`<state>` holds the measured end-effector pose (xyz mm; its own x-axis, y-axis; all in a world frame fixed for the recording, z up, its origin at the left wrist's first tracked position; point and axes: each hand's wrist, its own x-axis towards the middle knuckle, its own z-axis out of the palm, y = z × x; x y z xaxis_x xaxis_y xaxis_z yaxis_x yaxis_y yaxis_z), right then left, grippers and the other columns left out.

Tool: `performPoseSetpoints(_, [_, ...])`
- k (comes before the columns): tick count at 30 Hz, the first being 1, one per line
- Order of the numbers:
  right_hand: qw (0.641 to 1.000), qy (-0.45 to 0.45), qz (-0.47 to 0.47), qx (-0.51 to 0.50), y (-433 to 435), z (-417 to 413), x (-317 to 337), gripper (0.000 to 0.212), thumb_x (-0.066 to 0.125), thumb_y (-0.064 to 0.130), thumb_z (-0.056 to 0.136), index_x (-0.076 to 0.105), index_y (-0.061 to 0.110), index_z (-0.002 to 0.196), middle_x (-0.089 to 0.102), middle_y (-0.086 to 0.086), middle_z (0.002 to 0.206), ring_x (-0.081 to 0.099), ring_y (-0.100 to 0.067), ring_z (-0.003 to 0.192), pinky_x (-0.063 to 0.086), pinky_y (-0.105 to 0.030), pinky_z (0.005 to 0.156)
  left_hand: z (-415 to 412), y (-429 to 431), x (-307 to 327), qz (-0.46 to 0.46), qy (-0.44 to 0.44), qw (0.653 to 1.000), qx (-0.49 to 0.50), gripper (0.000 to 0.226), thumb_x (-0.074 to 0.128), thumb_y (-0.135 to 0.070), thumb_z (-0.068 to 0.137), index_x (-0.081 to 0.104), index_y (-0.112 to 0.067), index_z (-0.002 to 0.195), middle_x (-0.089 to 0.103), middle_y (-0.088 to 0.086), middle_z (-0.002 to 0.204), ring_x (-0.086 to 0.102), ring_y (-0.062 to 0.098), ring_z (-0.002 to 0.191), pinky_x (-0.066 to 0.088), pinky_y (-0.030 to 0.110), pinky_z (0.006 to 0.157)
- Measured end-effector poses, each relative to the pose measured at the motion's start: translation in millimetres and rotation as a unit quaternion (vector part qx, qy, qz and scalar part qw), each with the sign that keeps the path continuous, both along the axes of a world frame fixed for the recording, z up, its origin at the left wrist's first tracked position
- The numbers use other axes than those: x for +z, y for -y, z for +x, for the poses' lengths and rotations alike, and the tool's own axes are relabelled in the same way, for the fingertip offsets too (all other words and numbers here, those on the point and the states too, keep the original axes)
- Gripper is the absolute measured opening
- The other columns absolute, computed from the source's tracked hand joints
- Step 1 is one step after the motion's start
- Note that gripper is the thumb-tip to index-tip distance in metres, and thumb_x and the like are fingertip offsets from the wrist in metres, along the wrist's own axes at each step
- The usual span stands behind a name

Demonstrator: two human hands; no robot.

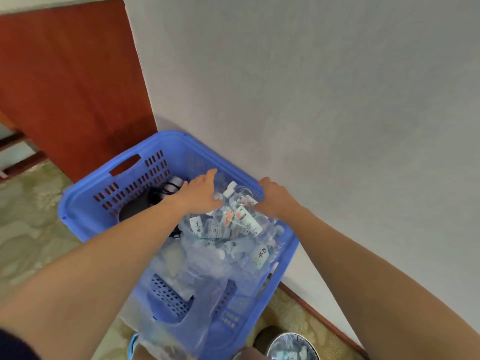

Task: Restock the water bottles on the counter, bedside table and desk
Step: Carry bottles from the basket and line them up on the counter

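Blue plastic basket [85,203] sits on patterned carpet [26,229], pushed up against a white wall [324,87], with a red-brown wooden panel [72,87] behind its far-left corner. The water bottles [233,229] are all in the basket: a loose heap of clear bottles with white labels, lying on their sides in the right half, some under crumpled clear plastic wrap [197,294] that spills over the near rim. One bottle with a white cap [230,189] lies on top of the heap, between the two hands. Both bare arms reach down into the basket. Left hand [200,193] lies palm-down on the far end of the heap, fingers pointing away and fairly straight, thumb down beside the capped bottle; cannot tell if it grasps anything underneath. Right hand [275,197] is at the basket's far-right rim, fingers curled, thumb side touching the clear bottles; cannot tell whether it grips a bottle, the wrap or the rim. A dark object with a black cable [140,206] sits in the left half of the basket, beside the left wrist. A round shiny item [291,346] is on the floor at the bottom edge, just right of the basket. A brown baseboard [324,323] runs along the wall.
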<state>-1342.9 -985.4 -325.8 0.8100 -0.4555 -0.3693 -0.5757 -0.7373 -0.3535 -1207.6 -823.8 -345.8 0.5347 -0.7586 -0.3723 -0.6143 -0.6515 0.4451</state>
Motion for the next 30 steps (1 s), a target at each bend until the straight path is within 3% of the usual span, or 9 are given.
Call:
performPoseSetpoints(2, [1.0, -0.012, 0.006, 0.005, 6.1, 1.7, -16.4, 0.06, 0.065, 0.032, 0.089, 0.038, 0.005, 0.135, 0.051, -0.019, 0.131, 0.051, -0.037, 0.118, 0.044, -0.043, 0.095, -2.6, 9.5, -13.1, 0.02, -0.022, 1.0, -0.01, 0.082, 0.058, -0.036, 0.094, 0.006, -0.011, 0.153, 0.055, 0.016, 0.122, 0.055, 0.034, 0.111, 0.043, 0.044, 0.095])
performPoseSetpoints(3, [1.0, -0.022, 0.008, 0.009, 8.8, 2.3, -25.7, 0.059, 0.066, 0.031, 0.089, 0.038, 0.006, 0.134, 0.052, -0.019, 0.129, 0.052, -0.035, 0.117, 0.046, -0.042, 0.093, -3.2, 14.2, -22.1, 0.038, -0.028, 0.999, -0.015, 0.076, 0.058, -0.035, 0.095, 0.014, -0.009, 0.151, 0.055, 0.014, 0.123, 0.056, 0.033, 0.109, 0.045, 0.041, 0.091])
performPoseSetpoints(6, [0.998, -0.051, 0.015, 0.023, 12.4, 4.1, -54.8, 0.067, 0.069, 0.034, 0.086, 0.034, 0.007, 0.137, 0.052, -0.016, 0.129, 0.054, -0.033, 0.115, 0.048, -0.042, 0.089, -2.2, 20.4, -52.1, 0.087, -0.017, 0.995, -0.036, 0.06, 0.059, -0.034, 0.094, 0.031, -0.008, 0.141, 0.047, 0.015, 0.139, 0.053, 0.031, 0.119, 0.046, 0.038, 0.092])
performPoseSetpoints(9, [0.996, -0.07, 0.0, 0.046, 9.8, 7.2, -77.2, 0.074, 0.07, 0.04, 0.085, 0.032, 0.007, 0.14, 0.041, -0.014, 0.136, 0.047, -0.035, 0.122, 0.047, -0.045, 0.094, -1.2, 16.5, -78.1, 0.114, 0.0, 0.993, -0.038, 0.058, 0.057, -0.034, 0.094, 0.033, -0.012, 0.142, 0.033, 0.011, 0.147, 0.044, 0.031, 0.13, 0.043, 0.044, 0.1])
performPoseSetpoints(13, [0.996, -0.06, -0.042, 0.047, 1.8, 10.8, -92.3, 0.078, 0.073, 0.045, 0.081, 0.032, 0.008, 0.137, 0.037, -0.011, 0.136, 0.039, -0.031, 0.128, 0.047, -0.045, 0.095, -2.2, 10.7, -99.8, 0.109, -0.006, 0.994, -0.019, 0.06, 0.06, -0.017, 0.092, 0.031, -0.015, 0.144, 0.027, 0.012, 0.145, 0.046, 0.036, 0.126, 0.041, 0.046, 0.101])
performPoseSetpoints(22, [0.996, -0.06, -0.052, 0.042, -1.6, 15.4, -94.6, 0.076, 0.073, 0.029, 0.084, 0.029, 0.006, 0.141, 0.036, -0.012, 0.142, 0.036, -0.034, 0.131, 0.044, -0.044, 0.1, -1.6, 2.7, -95.6, 0.07, -0.086, 0.993, 0.036, 0.066, 0.074, -0.041, 0.084, 0.05, -0.013, 0.138, 0.052, 0.006, 0.138, 0.049, 0.025, 0.125, 0.041, 0.033, 0.101])
performPoseSetpoints(25, [0.998, -0.058, -0.021, 0.026, 4.0, 13.7, -87.8, 0.071, 0.074, 0.027, 0.082, 0.034, 0.008, 0.137, 0.04, -0.009, 0.137, 0.047, -0.033, 0.123, 0.049, -0.044, 0.091, -3.4, 0.4, -83.3, 0.014, -0.105, 0.992, 0.066, 0.056, 0.078, -0.044, 0.079, 0.063, -0.014, 0.123, 0.062, 0.002, 0.114, 0.058, 0.021, 0.105, 0.046, 0.031, 0.086])
performPoseSetpoints(27, [0.999, -0.051, 0.009, 0.007, 9.7, 11.7, -83.0, 0.066, 0.076, 0.026, 0.079, 0.039, 0.01, 0.131, 0.043, -0.008, 0.131, 0.052, -0.03, 0.114, 0.05, -0.044, 0.087, -2.8, 3.2, -73.4, -0.029, -0.1, 0.991, 0.082, 0.034, 0.079, -0.045, 0.077, 0.069, -0.016, 0.092, 0.058, -0.002, 0.081, 0.055, 0.014, 0.075, 0.043, 0.028, 0.065])
performPoseSetpoints(30, [0.998, -0.022, 0.06, -0.019, 15.5, 8.2, -72.8, 0.066, 0.081, 0.025, 0.073, 0.043, 0.011, 0.125, 0.047, -0.007, 0.125, 0.052, -0.028, 0.112, 0.048, -0.042, 0.087, 0.4, 9.3, -51.9, -0.082, -0.074, 0.99, 0.083, 0.046, 0.078, -0.043, 0.079, 0.048, -0.014, 0.059, 0.039, -0.003, 0.056, 0.037, 0.011, 0.051, 0.027, 0.025, 0.05])
